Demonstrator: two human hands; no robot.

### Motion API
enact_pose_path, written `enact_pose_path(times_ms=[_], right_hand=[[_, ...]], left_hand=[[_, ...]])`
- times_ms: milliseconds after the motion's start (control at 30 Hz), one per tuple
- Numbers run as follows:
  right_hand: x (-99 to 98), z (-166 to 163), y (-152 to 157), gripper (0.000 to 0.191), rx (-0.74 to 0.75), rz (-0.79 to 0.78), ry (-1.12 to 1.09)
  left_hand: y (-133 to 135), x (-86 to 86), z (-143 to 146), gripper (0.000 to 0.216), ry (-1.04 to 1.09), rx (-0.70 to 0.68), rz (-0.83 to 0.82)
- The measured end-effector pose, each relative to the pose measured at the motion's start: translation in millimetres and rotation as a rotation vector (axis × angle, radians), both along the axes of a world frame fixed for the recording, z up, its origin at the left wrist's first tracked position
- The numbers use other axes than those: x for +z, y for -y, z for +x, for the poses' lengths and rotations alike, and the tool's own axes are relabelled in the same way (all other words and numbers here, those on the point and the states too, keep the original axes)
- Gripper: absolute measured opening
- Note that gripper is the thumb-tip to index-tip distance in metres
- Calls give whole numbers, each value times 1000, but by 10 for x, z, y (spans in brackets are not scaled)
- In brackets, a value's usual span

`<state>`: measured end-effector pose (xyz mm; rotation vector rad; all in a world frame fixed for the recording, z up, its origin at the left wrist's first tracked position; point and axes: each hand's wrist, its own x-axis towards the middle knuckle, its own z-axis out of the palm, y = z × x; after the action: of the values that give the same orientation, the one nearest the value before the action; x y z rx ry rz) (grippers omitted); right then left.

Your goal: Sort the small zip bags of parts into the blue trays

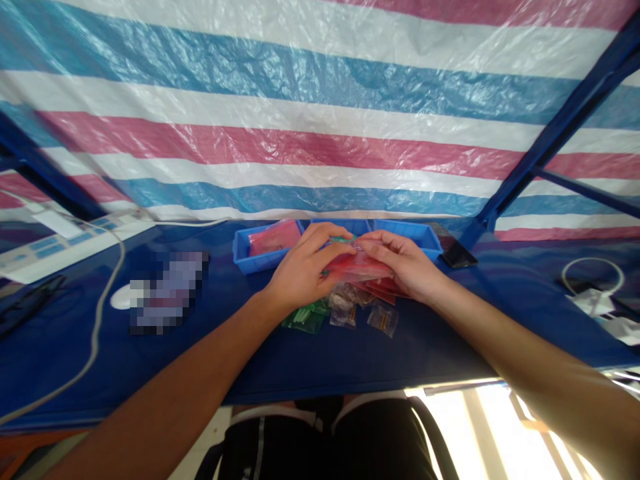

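Observation:
Both hands meet over a translucent red plastic bag [363, 268] in the middle of the table. The fingers of my left hand [303, 267] are closed on its left part, and my right hand [406, 265] pinches its top edge with thumb and fingers. A bit of green shows by the left fingertips; I cannot make out what it is. Beneath the hands lie a green bag [306, 318] with pale pieces in it and small clear bags [383, 320] of brass-coloured parts. More red bags rest under my right hand, partly hidden.
Behind the hands stands a blue divided bin [243, 261], with a red bag [275, 238] in its left compartment. A dark flat object [459, 255] lies right of it. A white cable [103, 313] and a blurred-out item [173, 293] are on the left.

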<state>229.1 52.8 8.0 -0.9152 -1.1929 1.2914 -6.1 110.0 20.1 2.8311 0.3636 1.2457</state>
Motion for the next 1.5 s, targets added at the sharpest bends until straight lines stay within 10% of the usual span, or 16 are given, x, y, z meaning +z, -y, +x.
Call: enact_pose_path(times_ms=[533, 967, 1500], right_hand=[[91, 20, 117, 41, 176, -83, 249], [224, 64, 257, 34, 223, 232, 777], [104, -38, 93, 45, 56, -135, 31]], left_hand=[[38, -2, 1, 32, -182, -9, -135], [173, 60, 6, 29, -471, 21, -73], [14, -50, 7, 27, 38, -26, -35]])
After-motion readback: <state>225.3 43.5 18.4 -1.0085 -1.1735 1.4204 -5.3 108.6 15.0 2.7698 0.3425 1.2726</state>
